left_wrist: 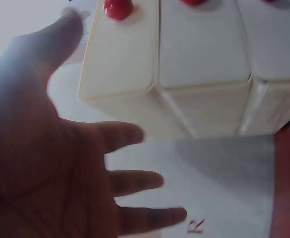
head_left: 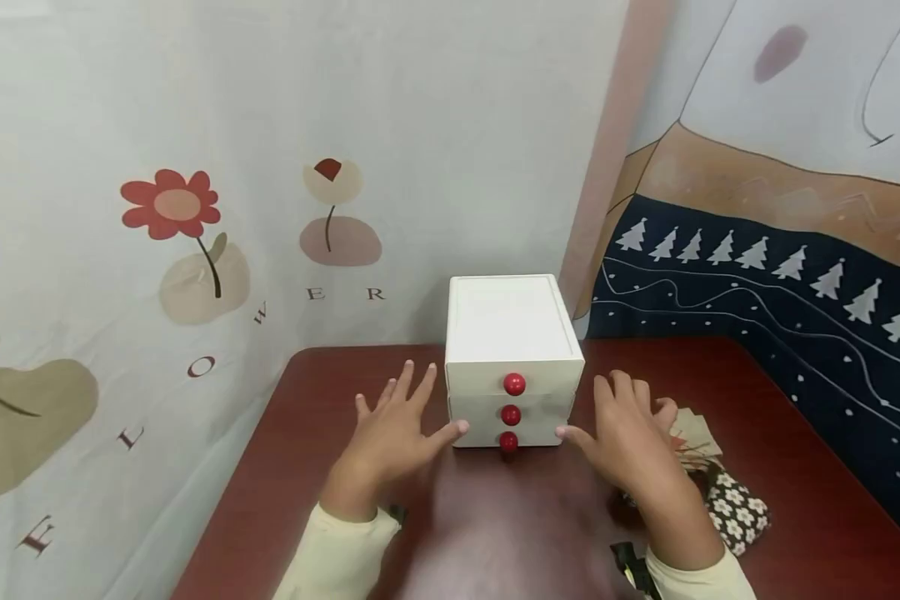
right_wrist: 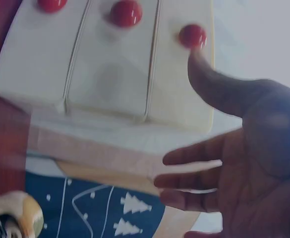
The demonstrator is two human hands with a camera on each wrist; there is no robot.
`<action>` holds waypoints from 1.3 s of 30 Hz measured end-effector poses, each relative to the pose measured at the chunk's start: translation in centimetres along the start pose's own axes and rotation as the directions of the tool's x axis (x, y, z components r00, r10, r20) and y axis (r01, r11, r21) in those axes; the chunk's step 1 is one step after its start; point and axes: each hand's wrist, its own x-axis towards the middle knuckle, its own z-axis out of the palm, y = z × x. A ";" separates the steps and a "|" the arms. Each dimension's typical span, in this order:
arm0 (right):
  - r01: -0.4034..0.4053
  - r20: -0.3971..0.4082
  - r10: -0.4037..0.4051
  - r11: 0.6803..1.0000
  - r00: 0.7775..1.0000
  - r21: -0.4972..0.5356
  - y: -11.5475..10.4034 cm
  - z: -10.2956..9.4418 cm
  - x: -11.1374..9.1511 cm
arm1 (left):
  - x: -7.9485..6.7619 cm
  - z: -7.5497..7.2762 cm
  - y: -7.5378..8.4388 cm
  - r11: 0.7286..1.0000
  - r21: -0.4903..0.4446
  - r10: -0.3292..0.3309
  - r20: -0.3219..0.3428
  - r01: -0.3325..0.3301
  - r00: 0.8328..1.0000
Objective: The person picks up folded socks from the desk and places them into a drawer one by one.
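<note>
A small white drawer box (head_left: 506, 321) with three stacked drawers stands at the back of the dark red table, its front facing me. Each drawer has a round red knob (head_left: 514, 384). My left hand (head_left: 392, 440) is spread in the air by the box's left side, fingers straight and apart. To the right of the box hovers my right hand (head_left: 633, 433), fingers extended and thumb toward the drawers. In the right wrist view its thumb (right_wrist: 214, 87) overlaps the top knob (right_wrist: 193, 36); I cannot tell whether they touch. Neither hand holds anything.
Beyond the right hand lies a black cloth item with white flowers (head_left: 738, 510), beside a beige piece (head_left: 696, 437), both partly hidden by the arm. Behind the table (head_left: 510, 533) hang a pale flower-printed sheet (head_left: 457, 125) and a dark tree-printed cloth (head_left: 727, 292).
</note>
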 end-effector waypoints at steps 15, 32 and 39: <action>0.112 -0.315 -0.021 0.956 0.949 0.272 -6.0 5.0 1.4 | 6.0 2.3 2.8 0.388 -0.916 -0.119 0.063 0.105 0.991; 0.163 -0.437 -0.042 0.956 0.899 0.242 -7.4 6.6 2.3 | 6.0 1.9 3.0 0.333 -0.934 -0.241 0.048 0.129 0.969; 0.178 -0.460 -0.046 0.952 0.887 0.249 -7.3 6.9 2.3 | 5.8 1.9 3.0 0.332 -0.934 -0.246 0.048 0.130 0.968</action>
